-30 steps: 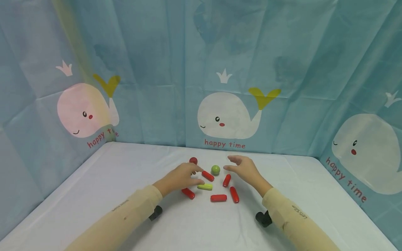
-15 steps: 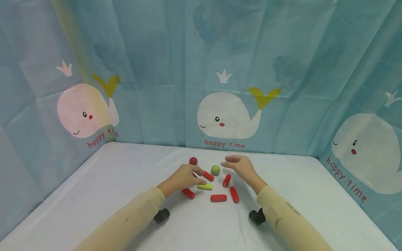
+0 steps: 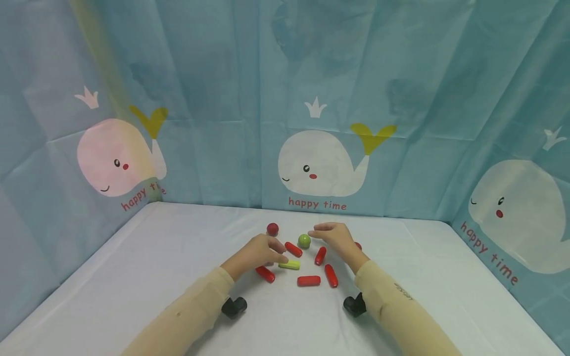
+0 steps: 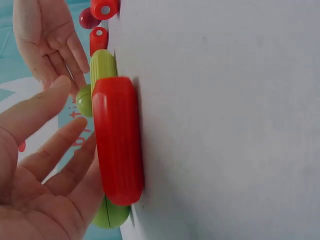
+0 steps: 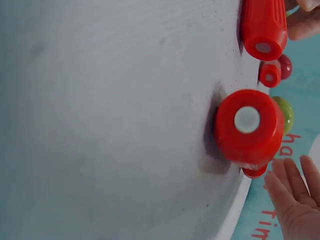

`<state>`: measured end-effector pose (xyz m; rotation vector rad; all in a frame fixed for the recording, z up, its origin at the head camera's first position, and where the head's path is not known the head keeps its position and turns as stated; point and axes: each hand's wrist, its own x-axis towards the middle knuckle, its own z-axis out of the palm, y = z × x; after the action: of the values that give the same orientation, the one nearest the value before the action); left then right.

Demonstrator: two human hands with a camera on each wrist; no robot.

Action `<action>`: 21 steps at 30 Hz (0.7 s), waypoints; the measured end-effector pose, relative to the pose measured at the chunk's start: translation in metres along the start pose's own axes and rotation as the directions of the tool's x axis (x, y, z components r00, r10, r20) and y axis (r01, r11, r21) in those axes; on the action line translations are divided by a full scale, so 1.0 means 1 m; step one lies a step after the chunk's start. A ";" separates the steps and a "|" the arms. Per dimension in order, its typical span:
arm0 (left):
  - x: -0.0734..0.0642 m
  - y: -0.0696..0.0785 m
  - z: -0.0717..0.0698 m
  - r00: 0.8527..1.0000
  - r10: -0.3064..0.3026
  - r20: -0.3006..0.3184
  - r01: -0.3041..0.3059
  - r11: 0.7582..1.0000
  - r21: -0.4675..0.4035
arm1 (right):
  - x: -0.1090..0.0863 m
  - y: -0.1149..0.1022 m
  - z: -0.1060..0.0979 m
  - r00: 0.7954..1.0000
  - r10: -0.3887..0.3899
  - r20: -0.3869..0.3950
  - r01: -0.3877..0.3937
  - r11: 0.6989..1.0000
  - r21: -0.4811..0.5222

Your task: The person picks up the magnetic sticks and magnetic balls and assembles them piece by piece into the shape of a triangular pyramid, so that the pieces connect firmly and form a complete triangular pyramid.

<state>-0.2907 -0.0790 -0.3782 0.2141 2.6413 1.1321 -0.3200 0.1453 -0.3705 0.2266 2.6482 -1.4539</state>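
Both hands were out over the pieces, apart from each other and holding nothing that showed.

The left hand (image 3: 258,253) hung by the green stick (image 3: 291,265), the right hand (image 3: 336,238) just beside the green ball (image 3: 304,241), fingers loosely spread. Five red sticks (image 3: 308,281), the green stick, the green ball and a red ball (image 3: 272,229) lay loose on the table (image 3: 285,321); the work looked to be at the reaching stage, with any gripping or moving left to do. Whether the right fingertips touched the green ball could not be told. The second red ball (image 3: 358,245) was mostly hidden behind the right hand; in the left wrist view a green piece (image 4: 110,217) sat partly behind a red stick, its full shape unclear.
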 end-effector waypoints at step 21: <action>0.000 0.003 0.009 0.998 -0.053 -0.036 0.052 0.998 -0.026 | 0.007 -0.009 0.017 0.995 0.098 0.025 -0.098 0.995 -0.006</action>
<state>-0.2879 -0.0706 -0.3818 0.1191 2.6466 1.1616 -0.3285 0.1273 -0.3734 0.3307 2.5812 -1.4108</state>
